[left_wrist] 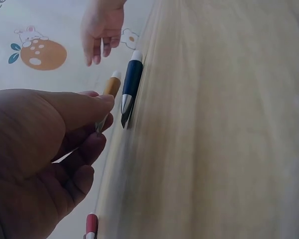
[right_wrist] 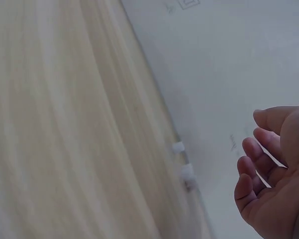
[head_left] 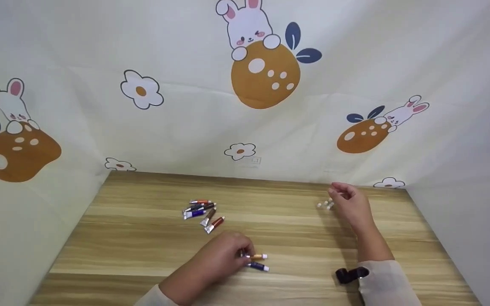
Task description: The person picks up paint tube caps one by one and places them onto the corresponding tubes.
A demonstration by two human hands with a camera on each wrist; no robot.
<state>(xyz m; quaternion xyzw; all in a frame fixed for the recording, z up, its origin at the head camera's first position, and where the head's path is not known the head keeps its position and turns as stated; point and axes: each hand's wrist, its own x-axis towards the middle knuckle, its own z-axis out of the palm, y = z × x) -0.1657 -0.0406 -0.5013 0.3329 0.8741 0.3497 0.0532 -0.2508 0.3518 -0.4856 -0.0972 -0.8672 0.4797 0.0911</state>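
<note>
Orange tube (head_left: 257, 256) pinched in left hand (head_left: 223, 257) fingers, blue tube (head_left: 258, 266) beside; right hand (head_left: 349, 204) fingers loosely apart near white caps (head_left: 325, 205) on surface (head_left: 143, 238).

1. My left hand (head_left: 221, 259) sits low on the wooden table (head_left: 143, 255), fingers around an orange paint tube (head_left: 257, 256); a blue paint tube (head_left: 258, 266) lies just beside it, blocking the way to the right.
2. Beyond my left hand, a cluster of paint tubes (head_left: 202, 212) lies in the path toward the back wall.
3. My right hand (head_left: 349, 204) hovers near the far right corner, with small white caps (head_left: 325, 205) just to its left.
4. Between the tubes and the caps, bare wood runs wide and open.
5. Printed fabric walls (head_left: 185, 127) close the back and both sides.
6. A black clip (head_left: 349, 275) lies by my right sleeve.
</note>
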